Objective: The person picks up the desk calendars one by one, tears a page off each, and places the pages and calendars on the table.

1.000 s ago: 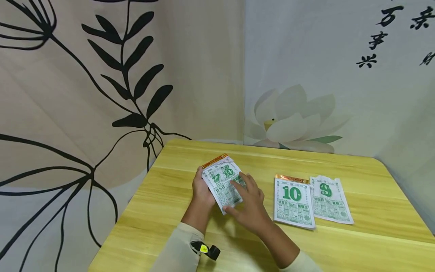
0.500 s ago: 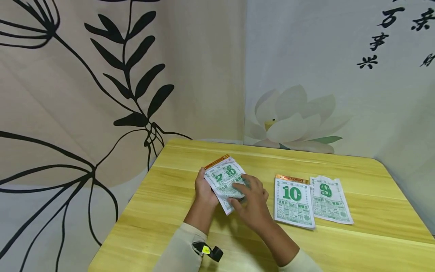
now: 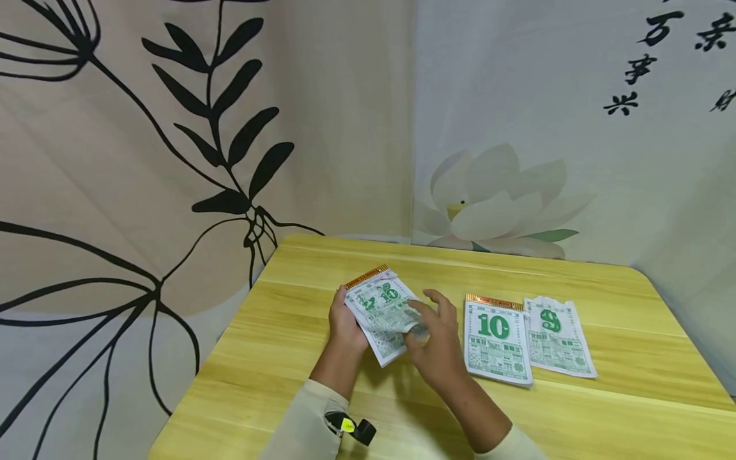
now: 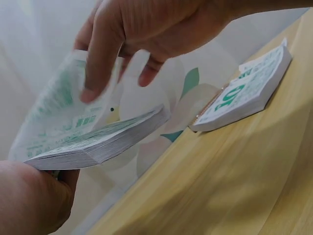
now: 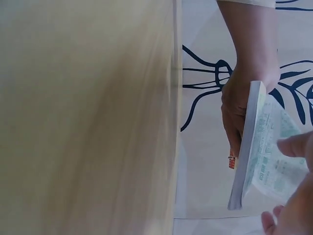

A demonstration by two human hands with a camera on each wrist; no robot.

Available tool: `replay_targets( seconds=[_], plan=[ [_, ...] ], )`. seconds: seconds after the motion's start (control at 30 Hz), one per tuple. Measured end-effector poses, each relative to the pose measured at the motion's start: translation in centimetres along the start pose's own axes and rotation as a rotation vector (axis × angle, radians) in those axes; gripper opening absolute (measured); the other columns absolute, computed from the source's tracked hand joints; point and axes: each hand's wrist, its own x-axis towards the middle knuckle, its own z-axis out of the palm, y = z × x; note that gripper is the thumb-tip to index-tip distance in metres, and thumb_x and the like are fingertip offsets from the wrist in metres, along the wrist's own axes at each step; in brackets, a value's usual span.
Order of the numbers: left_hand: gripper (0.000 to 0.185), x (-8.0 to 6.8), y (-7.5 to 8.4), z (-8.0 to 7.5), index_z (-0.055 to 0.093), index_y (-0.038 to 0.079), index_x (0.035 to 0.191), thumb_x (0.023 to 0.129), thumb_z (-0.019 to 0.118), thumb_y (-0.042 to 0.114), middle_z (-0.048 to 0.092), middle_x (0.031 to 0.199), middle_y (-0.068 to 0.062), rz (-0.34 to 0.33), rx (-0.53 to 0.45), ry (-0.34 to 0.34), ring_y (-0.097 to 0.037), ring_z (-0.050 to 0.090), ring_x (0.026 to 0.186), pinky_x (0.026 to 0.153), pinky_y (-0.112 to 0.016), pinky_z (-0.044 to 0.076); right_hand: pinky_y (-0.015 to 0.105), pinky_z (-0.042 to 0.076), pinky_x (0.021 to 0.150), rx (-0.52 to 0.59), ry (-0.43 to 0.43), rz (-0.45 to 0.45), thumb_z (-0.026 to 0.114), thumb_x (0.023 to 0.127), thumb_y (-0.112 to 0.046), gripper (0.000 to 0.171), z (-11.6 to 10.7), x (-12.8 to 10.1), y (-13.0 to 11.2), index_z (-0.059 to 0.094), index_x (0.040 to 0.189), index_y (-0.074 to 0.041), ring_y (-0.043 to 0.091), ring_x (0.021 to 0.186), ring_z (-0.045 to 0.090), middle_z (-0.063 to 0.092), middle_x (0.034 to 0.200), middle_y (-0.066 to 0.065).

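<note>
My left hand [image 3: 346, 324] holds a thick tear-off calendar [image 3: 386, 345] with an orange-gold binding strip, up above the table and tilted. Its fingers go beneath the pad, as the right wrist view shows. My right hand [image 3: 441, 348] pinches the lower right part of the top page [image 3: 374, 305], printed with a green 10. In the left wrist view, that thin page [image 4: 56, 110] stands lifted away from the block of pages [image 4: 100, 149], bent up between thumb and fingers. The page's upper edge stays at the binding, and the sheet under it shows green print.
To the right on the wooden table [image 3: 621, 415] lies a second calendar [image 3: 498, 342] showing 10. Next to it is a loose torn page [image 3: 560, 338] with a green 9 and a ragged top edge. Printed curtains [image 3: 351, 128] hang behind the table.
The right fingers have raised the top page's lower corner off the pad and drawn it upward, uncovering more of the sheet below. The left hand has shifted slightly right with the calendar.
</note>
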Motion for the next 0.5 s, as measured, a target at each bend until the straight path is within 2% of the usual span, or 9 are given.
replay_targets(
  seconds=[0.1, 0.2, 0.3, 0.37, 0.43, 0.5],
  plan=[
    [0.06, 0.0, 0.0, -0.1, 0.027, 0.011, 0.169, 0.119, 0.026, 0.044, 0.038, 0.171, -0.023, 0.011, 0.007, 0.018, -0.038, 0.043, 0.156, 0.128, -0.052, 0.039, 0.055, 0.052, 0.103, 0.014, 0.035, 0.111, 0.086, 0.091, -0.003, 0.065, -0.2, -0.2, -0.4, 0.059, 0.15, -0.006, 0.039, 0.136, 0.045, 0.039, 0.156, 0.021],
    [0.056, 0.0, 0.1, -0.2, 0.032, 0.015, 0.167, 0.119, 0.029, 0.044, 0.043, 0.168, -0.022, 0.015, 0.024, 0.047, -0.038, 0.047, 0.154, 0.127, -0.054, 0.041, 0.042, 0.051, 0.089, 0.03, 0.015, 0.219, 0.081, 0.096, -0.008, 0.074, -0.4, -0.3, -0.9, 0.046, 0.161, -0.007, 0.034, 0.119, 0.049, 0.039, 0.143, 0.021],
    [0.057, 0.1, 0.0, -0.3, 0.034, 0.015, 0.166, 0.118, 0.03, 0.046, 0.046, 0.165, -0.021, 0.007, 0.049, 0.054, -0.037, 0.05, 0.151, 0.125, -0.055, 0.044, 0.03, 0.05, 0.077, 0.095, -0.037, 0.275, 0.074, 0.099, -0.007, 0.078, -0.5, -0.4, -1.2, 0.037, 0.167, -0.01, 0.028, 0.104, 0.056, 0.053, 0.129, 0.018],
    [0.059, 0.1, 0.0, -0.3, 0.033, 0.014, 0.167, 0.118, 0.03, 0.047, 0.047, 0.164, -0.021, 0.003, 0.054, 0.051, -0.036, 0.052, 0.149, 0.122, -0.052, 0.046, 0.025, 0.053, 0.077, 0.161, -0.088, 0.277, 0.071, 0.102, -0.007, 0.079, -0.4, -0.5, -1.4, 0.032, 0.17, -0.012, 0.023, 0.099, 0.064, 0.068, 0.124, 0.012],
    [0.06, 0.1, -0.1, -0.3, 0.034, 0.011, 0.166, 0.119, 0.029, 0.047, 0.049, 0.163, -0.02, 0.002, 0.056, 0.05, -0.034, 0.053, 0.147, 0.119, -0.049, 0.049, 0.024, 0.058, 0.077, 0.27, -0.141, 0.265, 0.067, 0.104, -0.004, 0.078, -0.3, -0.7, -1.5, 0.029, 0.172, -0.013, 0.019, 0.095, 0.071, 0.077, 0.121, 0.013],
    [0.06, 0.2, -0.1, -0.2, 0.035, 0.01, 0.165, 0.119, 0.029, 0.048, 0.05, 0.161, -0.019, 0.003, 0.053, 0.049, -0.033, 0.054, 0.146, 0.116, -0.045, 0.051, 0.024, 0.06, 0.076, 0.388, -0.198, 0.279, 0.062, 0.106, -0.001, 0.076, -0.2, -0.8, -1.6, 0.028, 0.173, -0.014, 0.02, 0.092, 0.075, 0.079, 0.121, 0.017]
  ],
)
